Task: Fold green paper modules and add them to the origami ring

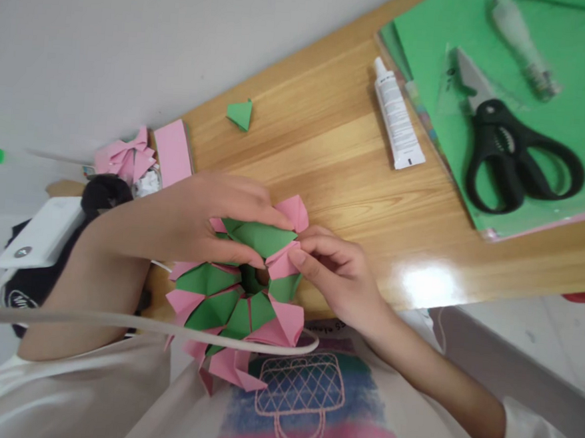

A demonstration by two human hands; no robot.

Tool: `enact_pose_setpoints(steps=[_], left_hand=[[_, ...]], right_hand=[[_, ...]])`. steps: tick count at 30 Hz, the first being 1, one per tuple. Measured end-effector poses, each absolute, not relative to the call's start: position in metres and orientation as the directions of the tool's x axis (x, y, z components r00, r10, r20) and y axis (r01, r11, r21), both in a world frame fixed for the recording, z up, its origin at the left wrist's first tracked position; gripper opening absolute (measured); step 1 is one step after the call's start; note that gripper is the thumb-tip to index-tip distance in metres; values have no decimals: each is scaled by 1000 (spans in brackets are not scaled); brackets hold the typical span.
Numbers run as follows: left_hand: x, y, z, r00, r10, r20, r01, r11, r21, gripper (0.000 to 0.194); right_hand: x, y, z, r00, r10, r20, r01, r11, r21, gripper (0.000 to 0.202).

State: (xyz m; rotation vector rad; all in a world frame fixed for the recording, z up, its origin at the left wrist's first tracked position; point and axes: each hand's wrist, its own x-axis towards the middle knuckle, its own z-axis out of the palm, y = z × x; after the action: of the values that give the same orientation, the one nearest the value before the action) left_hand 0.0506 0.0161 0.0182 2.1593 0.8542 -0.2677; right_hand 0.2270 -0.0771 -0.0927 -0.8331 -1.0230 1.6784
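A ring-shaped paper piece of green and pink folded segments (210, 310) is held near my chest, over the table's front edge. My left hand (222, 217) grips a green segment at the top of the ring, fingers above it and thumb below. My right hand (336, 269) pinches a pink folded tip (283, 262) between thumb and fingers, close to my left fingertips. Another pink tip (294, 212) sticks up just above. Part of the ring's upper left is hidden behind my left hand.
On the wooden table (322, 148) lie a small green folded paper (240, 114) and a white tube (397, 116). Black scissors (508, 141) rest on green sheets (435, 35) at right. Pink papers (173, 152) and a white device (44, 232) are at left. A cable (139, 324) crosses in front.
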Motion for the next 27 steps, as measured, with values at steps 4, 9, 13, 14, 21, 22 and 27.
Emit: enact_pose_setpoints(steps=[4, 9, 13, 14, 21, 22, 27], left_hand=[[50, 16, 17, 751, 491, -442, 654, -460, 600, 21], [50, 17, 18, 753, 479, -451, 653, -460, 602, 21], [49, 17, 18, 761, 481, -435, 642, -467, 607, 21], [49, 17, 17, 764, 480, -431, 638, -468, 611, 21], [46, 19, 14, 824, 453, -339, 552, -511, 659, 24], [45, 19, 13, 827, 454, -330, 545, -509, 666, 25], [43, 19, 9, 827, 465, -317, 537, -483, 691, 24]], right_hand=[[226, -77, -93, -290, 954, -70, -378, -181, -908, 18], [225, -78, -93, -272, 961, -56, -381, -160, -911, 19], [225, -78, -93, -257, 965, -47, -398, -150, -905, 16], [225, -78, -93, -256, 966, -45, -399, -148, -905, 15], [228, -78, -93, -290, 955, -56, -388, -171, -906, 18], [228, -78, -93, -294, 954, -57, -387, -174, -906, 18], [227, -80, -94, -292, 954, -67, -401, -186, -897, 15]])
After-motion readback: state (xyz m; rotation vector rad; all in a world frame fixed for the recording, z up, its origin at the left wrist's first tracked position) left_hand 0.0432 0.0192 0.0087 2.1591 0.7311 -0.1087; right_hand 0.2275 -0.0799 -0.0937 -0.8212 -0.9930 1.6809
